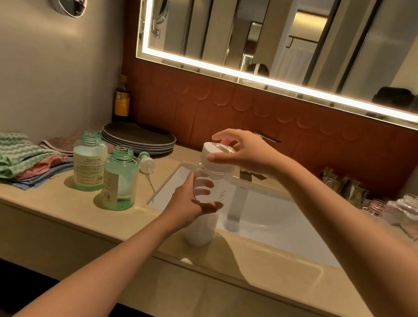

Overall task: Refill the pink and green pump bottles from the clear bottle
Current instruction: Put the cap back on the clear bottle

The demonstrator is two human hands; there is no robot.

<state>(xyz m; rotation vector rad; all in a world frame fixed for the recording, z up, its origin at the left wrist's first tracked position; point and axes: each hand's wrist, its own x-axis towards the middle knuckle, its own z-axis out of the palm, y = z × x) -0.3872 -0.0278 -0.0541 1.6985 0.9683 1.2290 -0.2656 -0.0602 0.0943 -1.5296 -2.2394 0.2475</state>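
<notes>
Head view: I see the clear bottle upright at the worktop's front strip, right at the basin's front-left edge. I cannot tell whether its base rests on the stone. My left hand grips its middle, and the curled fingers show through the wall. My right hand comes from above, thumb and fingertips pinching the white cap on its neck.

Toward the left end stand two green bottles, both open-necked and part full: the nearer green bottle close to the basin's left edge, the farther green bottle just behind it. A pump head lies on its side beside them, tube pointing at the basin. Folded cloths sit at the left edge; plates and a dark bottle fill the back-left corner.

At the right end, pink bottles stand open-necked — blurred, details unclear.
</notes>
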